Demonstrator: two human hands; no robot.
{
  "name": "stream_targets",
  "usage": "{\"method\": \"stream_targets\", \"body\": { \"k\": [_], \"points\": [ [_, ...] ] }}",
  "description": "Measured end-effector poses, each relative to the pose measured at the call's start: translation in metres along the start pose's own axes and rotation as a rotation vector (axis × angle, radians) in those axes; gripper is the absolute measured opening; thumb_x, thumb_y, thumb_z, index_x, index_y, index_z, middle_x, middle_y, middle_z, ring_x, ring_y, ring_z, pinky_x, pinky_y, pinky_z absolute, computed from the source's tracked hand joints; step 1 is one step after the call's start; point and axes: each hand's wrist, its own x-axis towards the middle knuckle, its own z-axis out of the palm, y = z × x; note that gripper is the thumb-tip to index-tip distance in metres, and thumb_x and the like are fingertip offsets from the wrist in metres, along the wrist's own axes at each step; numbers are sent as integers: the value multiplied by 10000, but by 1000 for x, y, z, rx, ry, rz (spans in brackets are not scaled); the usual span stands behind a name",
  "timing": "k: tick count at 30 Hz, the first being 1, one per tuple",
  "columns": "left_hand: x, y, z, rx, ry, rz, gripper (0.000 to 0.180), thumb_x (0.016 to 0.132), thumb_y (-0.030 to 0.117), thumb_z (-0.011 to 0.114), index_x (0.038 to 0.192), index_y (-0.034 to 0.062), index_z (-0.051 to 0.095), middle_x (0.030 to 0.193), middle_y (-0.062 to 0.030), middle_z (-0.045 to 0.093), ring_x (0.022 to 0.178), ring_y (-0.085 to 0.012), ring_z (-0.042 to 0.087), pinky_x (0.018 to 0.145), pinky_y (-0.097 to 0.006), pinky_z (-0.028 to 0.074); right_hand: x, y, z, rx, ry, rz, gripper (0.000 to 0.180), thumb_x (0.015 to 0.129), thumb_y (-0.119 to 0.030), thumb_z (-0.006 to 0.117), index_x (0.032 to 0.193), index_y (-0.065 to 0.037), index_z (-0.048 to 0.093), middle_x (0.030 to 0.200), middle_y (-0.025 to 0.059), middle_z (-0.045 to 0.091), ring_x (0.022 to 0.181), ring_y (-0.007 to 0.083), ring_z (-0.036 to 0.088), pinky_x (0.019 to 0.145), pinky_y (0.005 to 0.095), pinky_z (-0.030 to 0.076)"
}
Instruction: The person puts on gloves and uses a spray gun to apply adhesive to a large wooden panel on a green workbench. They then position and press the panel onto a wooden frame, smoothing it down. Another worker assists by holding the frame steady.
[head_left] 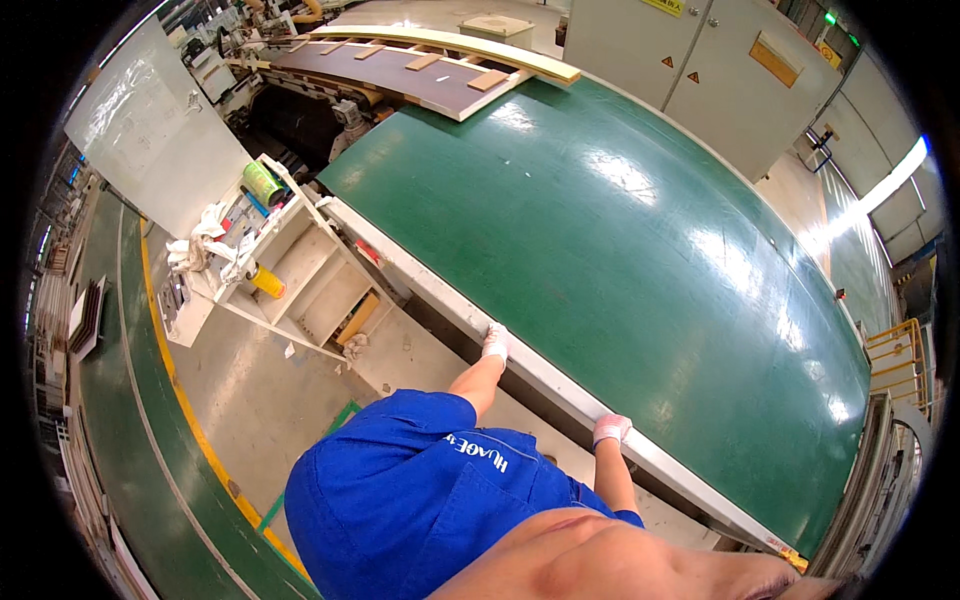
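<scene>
My left hand (497, 340), in a pale glove, is closed over the white side rail (560, 383) of a wide green conveyor belt (600, 270). Farther right along that rail, my right hand (612, 429) also rests in a pale glove, its fingers curled over the edge. Both arms reach forward from blue workwear. At the far end of the belt lies a brown-faced panel (400, 75) with small wooden blocks on it and a long yellowish board (460, 47) along its far edge. The panel is well out of reach of both hands.
A white shelf unit (310, 260) at left carries a green can (262, 184), a yellow can (267, 281) and rags (205, 240). Machinery (345, 125) stands beyond it. Grey cabinets (700, 80) line the belt's far side; a yellow railing (895, 355) is at right.
</scene>
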Motion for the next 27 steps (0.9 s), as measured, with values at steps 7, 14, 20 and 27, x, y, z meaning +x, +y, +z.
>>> {"method": "stream_targets", "body": {
  "k": [7,14,20,27],
  "points": [
    [6,-8,-11,-62,-204,85,197,791,206,533,905,158,686,856,12,661,790,-169,623,591,-387,421,-8,1,-14,33,-12,-26,225,833,-186,493,952,-218,681,996,-18,656,910,158,628,631,328,481],
    [21,-12,2,-79,-178,111,185,748,196,591,897,132,679,832,-3,655,711,-205,630,511,-408,499,-5,-15,-22,86,-1,87,217,832,-185,493,929,-208,685,986,-14,658,912,159,629,658,323,496],
    [9,-12,-18,-84,-243,140,219,735,225,610,931,147,670,866,16,652,728,-198,630,526,-421,495,-3,6,-13,57,14,-58,207,807,-201,513,920,-173,685,995,27,653,918,189,629,699,322,501],
    [12,-15,3,-73,-231,59,248,762,224,582,985,148,660,928,10,648,786,-203,625,541,-409,485,-8,4,-8,115,127,-80,211,800,-216,502,887,-192,693,985,46,652,915,203,629,718,321,502]
  ]
}}
